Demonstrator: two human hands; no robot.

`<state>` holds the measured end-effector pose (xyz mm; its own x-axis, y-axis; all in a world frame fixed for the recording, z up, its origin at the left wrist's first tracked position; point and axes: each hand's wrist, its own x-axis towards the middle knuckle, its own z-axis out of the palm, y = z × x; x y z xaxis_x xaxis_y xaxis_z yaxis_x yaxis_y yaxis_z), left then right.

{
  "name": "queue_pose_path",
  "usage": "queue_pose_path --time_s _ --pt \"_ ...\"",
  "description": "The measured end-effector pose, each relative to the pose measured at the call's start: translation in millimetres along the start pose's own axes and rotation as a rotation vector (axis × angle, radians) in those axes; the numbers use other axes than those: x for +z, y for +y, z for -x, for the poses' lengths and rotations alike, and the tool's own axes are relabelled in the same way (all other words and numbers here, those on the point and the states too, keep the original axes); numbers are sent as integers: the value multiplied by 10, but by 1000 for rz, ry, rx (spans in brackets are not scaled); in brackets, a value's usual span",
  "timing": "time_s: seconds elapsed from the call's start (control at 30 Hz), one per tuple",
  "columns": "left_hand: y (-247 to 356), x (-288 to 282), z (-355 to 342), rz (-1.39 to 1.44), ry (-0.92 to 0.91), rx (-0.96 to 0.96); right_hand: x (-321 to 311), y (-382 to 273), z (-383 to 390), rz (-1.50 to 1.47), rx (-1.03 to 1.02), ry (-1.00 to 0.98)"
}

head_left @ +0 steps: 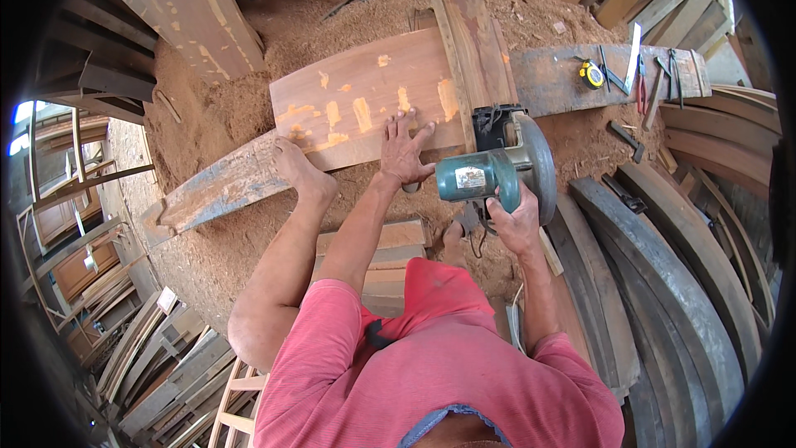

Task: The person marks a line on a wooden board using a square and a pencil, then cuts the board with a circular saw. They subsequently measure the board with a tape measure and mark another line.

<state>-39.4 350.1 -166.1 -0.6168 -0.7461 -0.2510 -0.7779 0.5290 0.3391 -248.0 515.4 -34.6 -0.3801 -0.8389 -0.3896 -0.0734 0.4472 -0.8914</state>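
My right hand (517, 221) is wrapped around the rear handle of a green circular saw (473, 176). The saw's base sits at the near edge of the work, against a wooden guide strip (453, 58) that runs away from me. To its left lies a wide reddish board (348, 87) with several orange filler patches. My left hand (404, 149) presses on the board's near edge with its fingers spread. Underneath is a long worn plank (224, 178), and my bare left foot (303, 172) stands on the board's near left corner. The saw's blade is hidden.
On the plank's right end lie a yellow tape measure (591, 74), red-handled pliers (642, 90) and a square (633, 58). Curved timbers (655, 282) are stacked at right. Sawdust (191, 137) covers the ground. A patched board (186, 12) leans at far left.
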Motion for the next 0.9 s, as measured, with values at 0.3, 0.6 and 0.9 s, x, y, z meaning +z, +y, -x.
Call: queue_pose_path --time_s 0.3,0.6,0.9 --pt "9 -32 5 9 11 15 14 -3 -88 -18 29 -10" --pt "2 -33 1 -3 -17 16 14 -89 -157 47 -36 -5" --pt "-22 -11 15 65 44 45 45 -87 -229 -9 -54 0"
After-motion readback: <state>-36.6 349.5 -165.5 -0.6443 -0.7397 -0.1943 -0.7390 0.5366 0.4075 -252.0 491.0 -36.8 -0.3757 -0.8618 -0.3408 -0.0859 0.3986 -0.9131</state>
